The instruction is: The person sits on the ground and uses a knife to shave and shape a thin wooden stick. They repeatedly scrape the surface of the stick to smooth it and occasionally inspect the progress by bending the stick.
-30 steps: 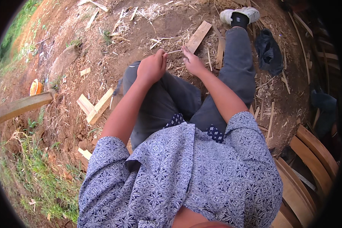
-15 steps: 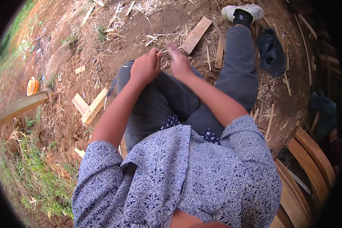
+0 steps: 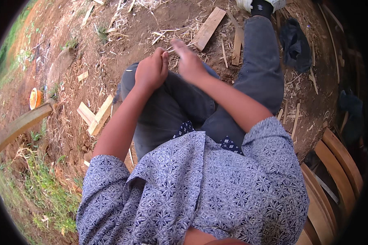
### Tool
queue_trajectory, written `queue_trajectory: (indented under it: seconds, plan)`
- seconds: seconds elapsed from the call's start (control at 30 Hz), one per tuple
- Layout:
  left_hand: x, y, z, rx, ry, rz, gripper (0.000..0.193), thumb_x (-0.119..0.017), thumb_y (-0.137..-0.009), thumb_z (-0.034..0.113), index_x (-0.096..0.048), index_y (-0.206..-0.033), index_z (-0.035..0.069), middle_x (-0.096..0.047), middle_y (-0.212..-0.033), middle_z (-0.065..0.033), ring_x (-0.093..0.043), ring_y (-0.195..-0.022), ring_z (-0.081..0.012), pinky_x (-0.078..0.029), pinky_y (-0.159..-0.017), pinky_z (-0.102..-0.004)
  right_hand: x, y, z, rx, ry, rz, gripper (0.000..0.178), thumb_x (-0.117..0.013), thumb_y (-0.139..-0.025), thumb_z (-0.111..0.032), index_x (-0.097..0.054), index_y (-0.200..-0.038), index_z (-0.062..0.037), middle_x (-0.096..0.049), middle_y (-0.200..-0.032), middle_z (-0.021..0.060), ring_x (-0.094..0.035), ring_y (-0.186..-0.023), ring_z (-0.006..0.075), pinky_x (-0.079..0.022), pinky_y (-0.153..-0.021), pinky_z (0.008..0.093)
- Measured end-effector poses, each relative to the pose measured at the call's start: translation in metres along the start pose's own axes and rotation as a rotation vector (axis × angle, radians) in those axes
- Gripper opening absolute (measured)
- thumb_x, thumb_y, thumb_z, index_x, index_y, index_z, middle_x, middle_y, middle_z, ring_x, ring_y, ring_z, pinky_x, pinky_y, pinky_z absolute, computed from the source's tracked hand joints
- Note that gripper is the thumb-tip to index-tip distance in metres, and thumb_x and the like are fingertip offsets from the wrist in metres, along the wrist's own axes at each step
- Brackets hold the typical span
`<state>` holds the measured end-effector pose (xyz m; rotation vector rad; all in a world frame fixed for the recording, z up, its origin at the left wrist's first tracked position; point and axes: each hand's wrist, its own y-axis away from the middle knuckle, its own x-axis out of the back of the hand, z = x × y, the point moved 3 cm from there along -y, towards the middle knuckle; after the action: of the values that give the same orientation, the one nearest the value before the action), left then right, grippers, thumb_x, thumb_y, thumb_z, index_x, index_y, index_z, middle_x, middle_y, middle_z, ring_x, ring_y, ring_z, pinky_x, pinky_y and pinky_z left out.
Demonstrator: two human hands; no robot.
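My left hand (image 3: pixel 152 68) is closed above my bent left knee, its fingers curled in and the thumb pressed along the side. A thin pale sliver of wood (image 3: pixel 171 50) shows at its fingertips and seems pinched there; the rest is hidden in the fist. Just to the right, my right hand (image 3: pixel 189 63) is smeared by motion. One of its fingers points up and forward past the sliver, while the others are too blurred and hidden to read. A narrow gap separates the hands, both over my dark trousers (image 3: pixel 184 98).
Ahead on the brown soil lie a plank (image 3: pixel 209 28) and scattered shavings. Two short crossed wood pieces (image 3: pixel 96 118) lie at the left, near a curved beam (image 3: pixel 20 128) and an orange bowl (image 3: pixel 35 98). Dark cloth (image 3: pixel 295 45) and stacked curved boards (image 3: pixel 335 171) are at the right.
The ground and my legs sit slightly higher in the picture. Both hands have shifted a little up and left together, the right one blurred in both frames. The left stays closed.
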<state>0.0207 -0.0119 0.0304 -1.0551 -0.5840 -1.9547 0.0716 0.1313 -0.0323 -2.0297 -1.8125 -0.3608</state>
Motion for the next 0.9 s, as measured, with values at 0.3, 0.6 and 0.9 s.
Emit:
queue_trajectory:
  seconds: [0.3, 0.6, 0.9]
  plan:
    - [0.003, 0.005, -0.003, 0.026, -0.002, 0.006, 0.027, -0.044, -0.108, 0.031, -0.055, -0.104, 0.007, -0.067, -0.079, -0.0218, -0.065, -0.077, -0.0462, -0.048, -0.068, -0.0566, -0.005, 0.0, -0.041, 0.077, -0.061, 0.036, 0.064, -0.043, -0.084, 0.01, -0.049, -0.147, 0.0028, -0.049, -0.153, 0.0211, -0.042, -0.146, 0.0328, -0.033, -0.122, 0.041]
    - [0.0, 0.001, -0.004, 0.076, 0.047, -0.004, 0.027, -0.043, -0.108, 0.031, -0.056, -0.105, 0.007, -0.067, -0.08, -0.0226, -0.065, -0.079, -0.0463, -0.048, -0.069, -0.0561, -0.004, 0.008, -0.018, 0.175, -0.086, 0.032, 0.061, -0.036, -0.089, 0.008, -0.049, -0.148, 0.0012, -0.047, -0.154, 0.0211, -0.038, -0.148, 0.037, -0.027, -0.125, 0.0449]
    - [-0.001, 0.0, 0.004, -0.007, 0.052, 0.022, 0.025, -0.044, -0.107, 0.027, -0.056, -0.103, 0.006, -0.066, -0.079, -0.0229, -0.065, -0.077, -0.0463, -0.048, -0.069, -0.0553, 0.004, 0.003, 0.021, -0.036, -0.167, 0.066, 0.064, -0.038, -0.088, 0.011, -0.05, -0.149, -0.0014, -0.047, -0.155, 0.02, -0.039, -0.148, 0.0337, -0.03, -0.124, 0.0426]
